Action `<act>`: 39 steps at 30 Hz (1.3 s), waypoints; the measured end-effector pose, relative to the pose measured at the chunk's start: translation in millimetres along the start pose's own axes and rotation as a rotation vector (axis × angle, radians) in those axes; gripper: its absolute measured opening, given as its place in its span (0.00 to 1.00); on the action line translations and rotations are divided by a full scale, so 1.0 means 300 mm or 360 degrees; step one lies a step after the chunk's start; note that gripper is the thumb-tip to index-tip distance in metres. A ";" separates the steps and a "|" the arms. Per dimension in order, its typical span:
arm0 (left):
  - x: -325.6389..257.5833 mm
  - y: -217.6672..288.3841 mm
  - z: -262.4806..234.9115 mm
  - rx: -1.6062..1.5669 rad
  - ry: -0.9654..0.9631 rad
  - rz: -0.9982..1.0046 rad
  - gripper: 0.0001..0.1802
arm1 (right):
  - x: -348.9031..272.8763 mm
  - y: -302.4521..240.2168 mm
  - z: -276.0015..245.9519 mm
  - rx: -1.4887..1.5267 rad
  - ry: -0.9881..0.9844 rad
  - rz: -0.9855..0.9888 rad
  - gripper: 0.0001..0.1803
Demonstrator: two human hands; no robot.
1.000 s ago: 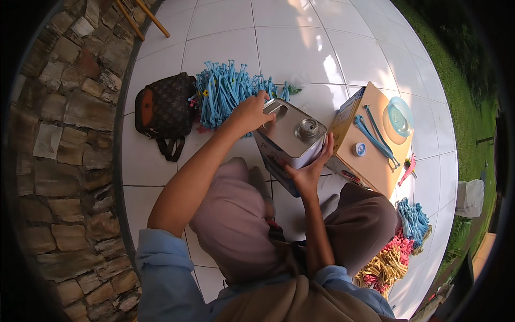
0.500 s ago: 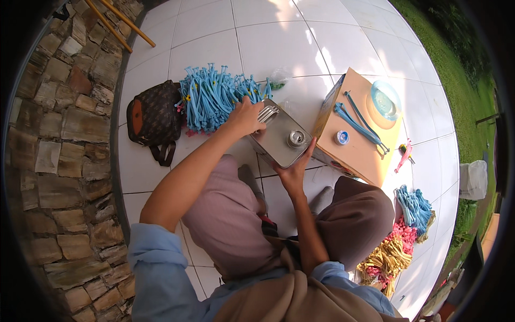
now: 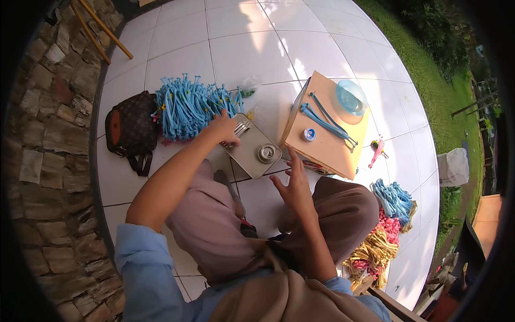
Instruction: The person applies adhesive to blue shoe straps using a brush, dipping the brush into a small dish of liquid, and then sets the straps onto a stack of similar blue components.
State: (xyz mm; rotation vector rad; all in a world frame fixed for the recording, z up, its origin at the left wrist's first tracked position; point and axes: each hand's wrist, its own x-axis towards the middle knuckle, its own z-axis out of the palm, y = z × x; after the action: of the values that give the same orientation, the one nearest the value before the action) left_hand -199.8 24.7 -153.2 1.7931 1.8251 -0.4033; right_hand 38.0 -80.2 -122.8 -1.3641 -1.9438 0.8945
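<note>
A rectangular silver metal can (image 3: 248, 150) stands on the tiles in front of me, with a round open-looking spout (image 3: 266, 153) near its near right corner and a ribbed metal handle (image 3: 242, 127) at its far left end. My left hand (image 3: 222, 130) is closed at that handle end, with some fingers hidden. My right hand (image 3: 295, 188) is off the can, just to its near right, fingers spread and holding nothing. Beside the left hand lies a big heap of light-blue knotted balloon-like strips (image 3: 188, 107).
Right of the can is a cardboard box (image 3: 324, 115) bearing a clear blue bowl (image 3: 352, 97), blue strips (image 3: 327, 122) and a small round tub (image 3: 309, 134). A brown bag (image 3: 129, 129) sits far left. Blue, pink and gold bundles (image 3: 378, 241) lie by my right knee.
My right hand has let go of the can's near right side and drawn back toward me, its fingers opening. The left hand stays at the handle end. The whole view has shifted slightly.
</note>
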 end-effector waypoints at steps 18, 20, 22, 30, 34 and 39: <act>-0.049 0.165 -0.050 0.0112 0.0167 0.0409 0.52 | 0.167 -0.043 0.005 -0.0126 0.0112 -0.0265 0.25; -0.033 0.177 -0.057 0.0125 0.0111 0.0367 0.54 | 0.134 -0.017 0.031 -0.0199 0.0068 -0.0274 0.23; -0.016 0.168 -0.046 0.0107 0.0112 0.0351 0.55 | 0.122 0.007 0.036 -0.0195 0.0102 -0.0267 0.22; 0.006 0.124 -0.042 -0.0032 -0.0099 0.0233 0.54 | 0.138 -0.037 0.061 -0.0239 0.0098 -0.0282 0.16; 0.007 0.150 -0.038 0.0021 -0.0118 0.0266 0.53 | 0.129 -0.010 0.080 -0.0319 0.0122 -0.0227 0.16; 0.020 0.139 -0.014 0.0014 -0.0068 0.0338 0.53 | 0.129 -0.019 0.087 -0.0300 0.0118 -0.0196 0.15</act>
State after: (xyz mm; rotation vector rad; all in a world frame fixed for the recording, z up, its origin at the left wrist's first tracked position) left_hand -159.2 34.8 -146.5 1.9453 1.5860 -0.3651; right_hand 2.9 -49.7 -130.4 -1.3443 -2.0715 0.6077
